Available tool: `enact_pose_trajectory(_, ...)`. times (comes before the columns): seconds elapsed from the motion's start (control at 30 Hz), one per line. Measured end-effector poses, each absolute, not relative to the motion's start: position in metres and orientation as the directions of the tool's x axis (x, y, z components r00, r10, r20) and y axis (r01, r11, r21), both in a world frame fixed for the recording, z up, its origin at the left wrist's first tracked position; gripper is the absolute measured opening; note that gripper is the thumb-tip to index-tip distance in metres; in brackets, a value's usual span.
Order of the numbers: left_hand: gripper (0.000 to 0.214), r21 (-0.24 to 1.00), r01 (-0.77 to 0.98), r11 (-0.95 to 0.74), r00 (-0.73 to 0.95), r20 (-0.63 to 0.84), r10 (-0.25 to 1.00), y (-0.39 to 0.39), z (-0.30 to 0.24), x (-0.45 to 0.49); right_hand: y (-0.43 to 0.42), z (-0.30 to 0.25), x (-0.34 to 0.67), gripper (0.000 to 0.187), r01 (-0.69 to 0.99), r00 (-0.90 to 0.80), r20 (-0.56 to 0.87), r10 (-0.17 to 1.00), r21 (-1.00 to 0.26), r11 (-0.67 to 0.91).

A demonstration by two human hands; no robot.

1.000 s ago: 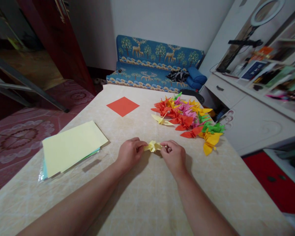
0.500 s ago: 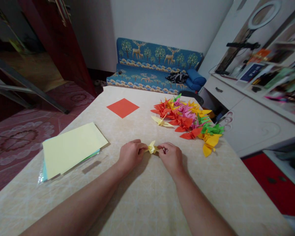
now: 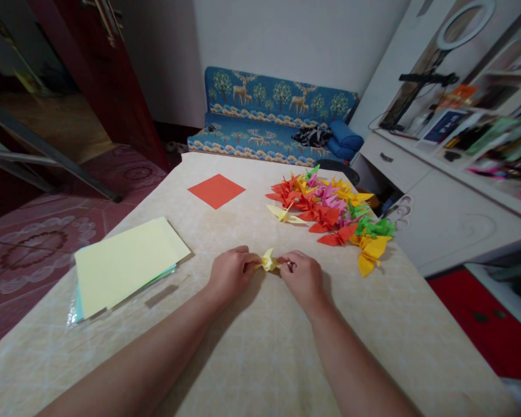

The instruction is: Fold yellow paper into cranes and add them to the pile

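My left hand (image 3: 231, 272) and my right hand (image 3: 303, 278) meet near the middle of the table (image 3: 260, 347), both pinching a small folded yellow paper piece (image 3: 268, 260) between their fingertips. The piece sits just above the tabletop. Beyond it to the right lies a pile of folded paper cranes (image 3: 334, 211) in red, orange, yellow, pink and green. A flat red paper square (image 3: 217, 190) lies farther back on the left.
A stack of pale yellow sheets (image 3: 125, 263) in a clear sleeve lies at the left of the table. A blue patterned sofa (image 3: 273, 121) stands behind the table. White cabinets and shelves (image 3: 443, 191) run along the right. A dark red door (image 3: 108, 69) stands at the left.
My hands have drawn slightly closer together on the yellow paper piece, which looks more compact now. Nothing else on the table has moved.
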State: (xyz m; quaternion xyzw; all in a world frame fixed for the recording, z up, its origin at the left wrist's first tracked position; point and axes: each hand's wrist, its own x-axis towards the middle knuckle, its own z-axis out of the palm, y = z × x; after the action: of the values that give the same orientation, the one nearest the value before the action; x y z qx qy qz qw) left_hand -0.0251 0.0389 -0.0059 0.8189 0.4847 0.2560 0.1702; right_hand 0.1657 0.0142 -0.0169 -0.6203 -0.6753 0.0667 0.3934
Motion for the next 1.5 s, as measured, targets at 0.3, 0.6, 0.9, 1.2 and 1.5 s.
enact_pose_trajectory(0.3, 0.029, 0.488, 0.778, -0.396, 0.325, 0.227, 0.918, 0.055, -0.009, -0.013, 0.031, -0.022, 0.171, 0.022, 0.810, 0.231, 0.348, 0.909, -0.587, 0.018)
enact_pose_trajectory(0.6, 0.031, 0.442, 0.815, -0.376, 0.292, 0.246, 0.924, 0.109, -0.011, 0.024, 0.086, -0.027, 0.202, 0.024, 0.813, 0.283, 0.411, 0.867, -0.583, 0.011)
enact_pose_trajectory(0.9, 0.032, 0.447, 0.822, -0.352, 0.268, 0.242, 0.932, 0.133, -0.014, 0.042, 0.115, -0.028, 0.215, 0.025, 0.838, 0.291, 0.404, 0.867, -0.546, -0.027)
enact_pose_trajectory(1.2, 0.031, 0.489, 0.815, -0.312, 0.220, 0.236, 0.946, 0.145, -0.015, 0.050, 0.126, -0.023, 0.215, 0.025, 0.863, 0.291, 0.374, 0.880, -0.500, -0.073)
enact_pose_trajectory(1.5, 0.029, 0.617, 0.742, -0.262, 0.157, 0.220, 0.963, 0.140, -0.013, 0.046, 0.119, -0.020, 0.212, 0.028, 0.856, 0.282, 0.432, 0.857, -0.517, -0.020)
